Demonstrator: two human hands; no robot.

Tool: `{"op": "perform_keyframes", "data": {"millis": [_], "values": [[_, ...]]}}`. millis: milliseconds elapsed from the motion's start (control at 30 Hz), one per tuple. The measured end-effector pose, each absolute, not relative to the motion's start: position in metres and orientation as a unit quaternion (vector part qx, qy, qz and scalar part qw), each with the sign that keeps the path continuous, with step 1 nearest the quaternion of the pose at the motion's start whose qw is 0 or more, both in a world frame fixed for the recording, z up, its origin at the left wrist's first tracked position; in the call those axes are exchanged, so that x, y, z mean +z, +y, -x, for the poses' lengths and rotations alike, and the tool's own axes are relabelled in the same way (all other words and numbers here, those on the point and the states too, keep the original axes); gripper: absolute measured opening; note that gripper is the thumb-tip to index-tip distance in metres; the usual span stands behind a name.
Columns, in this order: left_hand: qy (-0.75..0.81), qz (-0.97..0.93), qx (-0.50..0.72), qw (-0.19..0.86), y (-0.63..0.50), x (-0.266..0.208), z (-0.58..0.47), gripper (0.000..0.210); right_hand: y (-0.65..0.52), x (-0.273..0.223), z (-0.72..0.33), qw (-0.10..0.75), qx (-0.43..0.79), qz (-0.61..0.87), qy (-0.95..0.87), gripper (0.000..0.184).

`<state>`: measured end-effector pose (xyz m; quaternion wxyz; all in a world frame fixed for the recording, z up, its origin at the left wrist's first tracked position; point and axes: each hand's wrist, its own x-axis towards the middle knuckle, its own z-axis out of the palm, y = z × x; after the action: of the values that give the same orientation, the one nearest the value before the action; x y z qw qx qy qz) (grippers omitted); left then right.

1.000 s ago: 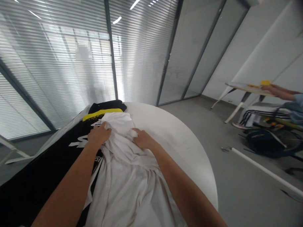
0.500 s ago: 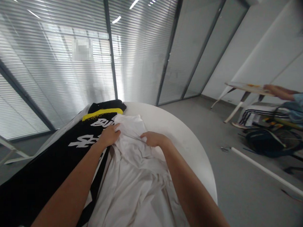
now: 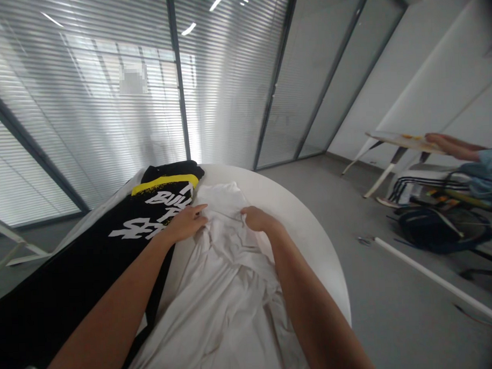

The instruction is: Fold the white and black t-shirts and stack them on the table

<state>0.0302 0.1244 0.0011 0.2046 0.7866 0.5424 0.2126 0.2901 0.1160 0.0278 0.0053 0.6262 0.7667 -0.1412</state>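
A wrinkled white cloth garment (image 3: 229,292) lies along the round white table, its far end spread flat. My left hand (image 3: 188,221) rests at the garment's left edge, fingers stretched and apart on the fabric. On the opposite edge, my right hand (image 3: 258,219) is closed, the cloth pinched between thumb and fingers. To the left, partly beneath my left forearm, is a black garment (image 3: 83,276) with white lettering and a yellow stripe. My forearms cover parts of both garments.
The white table (image 3: 312,230) has a curved edge on the right. Beyond it, a white pole (image 3: 430,275) lies on the floor. At far right, a seated person's hands (image 3: 450,142) are over another table (image 3: 406,141). Glass partitions with blinds (image 3: 226,88) stand ahead.
Both hands have shifted slightly right with the white garment's far end. The left hand's fingers have spread, and more of the black garment's lettering shows.
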Motion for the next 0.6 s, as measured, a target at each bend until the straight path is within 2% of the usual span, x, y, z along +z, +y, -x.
{"op": "perform_keyframes", "data": {"millis": [133,300,600], "values": [[0.502,-0.794,0.268,0.213,0.122,0.007,-0.03,0.05,0.116,0.009,-0.284,-0.013,-0.073,-0.673,0.736,0.052],[0.444,-0.843,0.218,0.21,0.117,0.007,-0.031,0.044,0.118,0.0,-0.282,-0.023,-0.048,-0.689,0.723,0.055],[0.542,-0.829,0.106,0.089,0.123,-0.013,-0.027,0.059,0.119,0.021,-0.297,-0.005,-0.156,-0.707,0.69,0.055]]}}
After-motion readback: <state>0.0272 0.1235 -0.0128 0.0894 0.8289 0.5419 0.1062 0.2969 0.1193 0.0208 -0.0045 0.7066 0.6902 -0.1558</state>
